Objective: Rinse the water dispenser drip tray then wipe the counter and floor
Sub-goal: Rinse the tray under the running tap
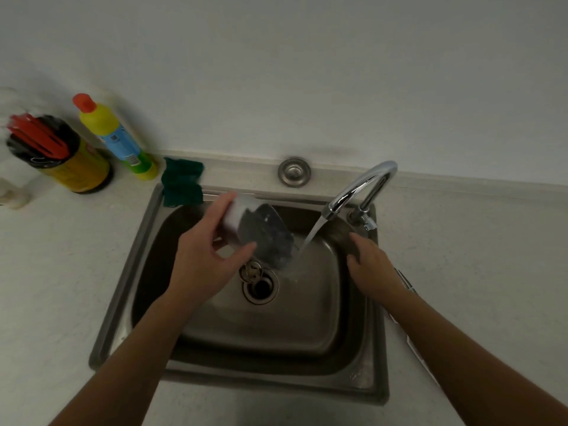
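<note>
My left hand [204,256] grips the drip tray [264,233], a white-rimmed piece with a dark grille, tilted over the steel sink [123,272]. Its lower corner sits at the edge of the water stream [310,238] running from the chrome tap [359,189]. My right hand [373,265] hovers over the right side of the basin, fingers apart, holding nothing, just right of the stream. The open drain [260,286] lies below the tray.
A green scouring pad [183,182] hangs over the sink's back left corner. On the counter to the left stand a yellow bottle with a red cap [116,139] and a dark jar holding red sticks [58,155]. A round metal cap [294,171] sits behind the sink.
</note>
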`<state>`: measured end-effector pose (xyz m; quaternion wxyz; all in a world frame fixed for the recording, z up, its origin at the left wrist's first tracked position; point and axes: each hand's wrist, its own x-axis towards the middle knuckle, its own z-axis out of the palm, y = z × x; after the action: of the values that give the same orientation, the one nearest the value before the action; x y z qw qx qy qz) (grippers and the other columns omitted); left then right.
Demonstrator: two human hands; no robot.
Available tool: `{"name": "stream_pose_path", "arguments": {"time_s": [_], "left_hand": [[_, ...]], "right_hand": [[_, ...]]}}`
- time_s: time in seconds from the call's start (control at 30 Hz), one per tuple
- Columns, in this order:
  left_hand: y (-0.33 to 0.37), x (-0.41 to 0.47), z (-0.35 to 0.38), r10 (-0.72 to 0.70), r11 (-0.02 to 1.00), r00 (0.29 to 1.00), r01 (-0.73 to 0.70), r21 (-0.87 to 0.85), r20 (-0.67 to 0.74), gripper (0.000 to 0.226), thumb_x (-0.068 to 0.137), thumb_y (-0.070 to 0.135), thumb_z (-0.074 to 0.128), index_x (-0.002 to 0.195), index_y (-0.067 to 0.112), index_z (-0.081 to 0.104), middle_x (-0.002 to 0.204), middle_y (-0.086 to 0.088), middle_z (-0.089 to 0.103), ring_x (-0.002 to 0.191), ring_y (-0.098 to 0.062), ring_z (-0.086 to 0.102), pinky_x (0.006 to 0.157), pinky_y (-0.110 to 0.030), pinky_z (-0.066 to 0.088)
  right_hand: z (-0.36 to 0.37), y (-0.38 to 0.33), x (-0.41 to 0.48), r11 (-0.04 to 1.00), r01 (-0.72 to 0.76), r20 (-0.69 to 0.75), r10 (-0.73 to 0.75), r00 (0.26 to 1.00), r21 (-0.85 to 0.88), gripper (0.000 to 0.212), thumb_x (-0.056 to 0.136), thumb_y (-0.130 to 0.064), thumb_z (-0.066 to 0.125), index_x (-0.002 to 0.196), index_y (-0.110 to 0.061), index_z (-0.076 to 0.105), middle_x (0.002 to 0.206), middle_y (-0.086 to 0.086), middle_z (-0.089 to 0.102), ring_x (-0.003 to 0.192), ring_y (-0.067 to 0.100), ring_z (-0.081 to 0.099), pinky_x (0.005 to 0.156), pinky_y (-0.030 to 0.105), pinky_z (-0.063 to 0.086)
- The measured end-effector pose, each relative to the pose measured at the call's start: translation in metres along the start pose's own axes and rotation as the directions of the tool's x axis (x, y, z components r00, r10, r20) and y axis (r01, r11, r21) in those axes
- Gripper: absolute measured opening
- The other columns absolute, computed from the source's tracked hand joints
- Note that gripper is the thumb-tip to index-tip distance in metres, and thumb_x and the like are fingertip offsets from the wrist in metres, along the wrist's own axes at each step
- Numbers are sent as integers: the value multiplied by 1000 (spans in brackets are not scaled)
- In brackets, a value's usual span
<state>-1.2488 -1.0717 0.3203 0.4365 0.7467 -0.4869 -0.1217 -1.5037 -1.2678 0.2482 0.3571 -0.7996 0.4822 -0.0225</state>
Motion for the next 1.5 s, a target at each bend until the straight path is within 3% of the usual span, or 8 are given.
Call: {"name": "stream_pose_path", "arguments": {"time_s": [0.17, 0.4, 0.5, 0.67, 0.8, 1.07, 1.33, 1.5], "left_hand": [[4, -18, 7, 111, 957, 979, -151, 249, 171, 89, 83, 34, 78, 158, 29, 32, 143, -7, 61, 121, -19, 64, 96, -45, 60], [5, -25, 9, 216, 906, 949, -283, 317, 230, 84, 85, 34, 74, 157, 31, 31, 148, -14, 54, 117, -27, 67, 87, -42, 63], [2, -25, 3, 201, 938, 975, -218, 270, 91, 86, 85, 36, 76, 156, 40, 28, 146, -4, 55, 122, -12, 60, 96, -24, 54], [0, -30, 0, -90, 988, 990, 75, -135, -104, 86, 79, 23, 85, 150, 39, 38, 139, 26, 51, 118, -11, 66, 87, -22, 60], [-10, -40, -4, -321, 900, 939, 263, -346, -123, 83, 77, 14, 86, 145, 35, 43, 144, -2, 51, 115, -22, 67, 86, -37, 63], [-25, -78, -5, -643, 660, 759, 479, -579, -105, 30, 100, 23, 62, 124, 38, 53, 126, 2, 58, 111, -27, 67, 71, -28, 64], [-27, -113, -7, -800, 469, 598, 558, -684, -61, 17, 103, 34, 55, 118, 29, 60, 126, -7, 60, 115, -29, 63, 78, -46, 65], [-37, -133, -26, -846, 342, 533, 506, -792, -24, 22, 103, 22, 57, 123, 15, 62, 120, -12, 67, 107, -26, 67, 71, -28, 60]], "right_hand": [[-4, -3, 10, 995, -33, 11, 34, 999, -92, 52, 101, -17, 53, 152, -12, 42, 148, 14, 51, 133, 30, 51, 112, 53, 44], [-6, -4, 12, 995, -36, -26, 34, 999, -91, 45, 98, -15, 54, 143, -14, 47, 138, 14, 56, 123, 29, 55, 103, 46, 46], [-13, -1, 20, 998, -57, -86, 56, 995, -7, 45, 95, -12, 55, 140, -15, 50, 134, 12, 57, 122, 30, 56, 102, 50, 49], [-33, 4, 38, 974, -130, -156, 160, 975, 185, 35, 96, -14, 61, 130, -16, 56, 117, 6, 62, 105, 23, 60, 90, 43, 53], [-36, 12, 32, 996, -75, -64, 79, 995, 56, 15, 91, -16, 66, 104, -17, 59, 90, -3, 59, 86, 19, 61, 65, 24, 41], [-19, 56, -28, 878, -120, 134, 203, 970, -462, 92, 81, -60, 72, 156, -32, 26, 159, 14, 30, 145, 39, 34, 107, 56, 44], [-29, 47, -34, 877, -45, 27, 66, 997, -478, 73, 82, -57, 69, 142, -36, 32, 127, 8, 47, 116, 33, 49, 87, 49, 54], [-41, 2, -43, 972, -31, -94, 9, 996, -233, 72, 79, -58, 71, 135, -30, 36, 116, 4, 50, 103, 26, 57, 81, 45, 57]]}}
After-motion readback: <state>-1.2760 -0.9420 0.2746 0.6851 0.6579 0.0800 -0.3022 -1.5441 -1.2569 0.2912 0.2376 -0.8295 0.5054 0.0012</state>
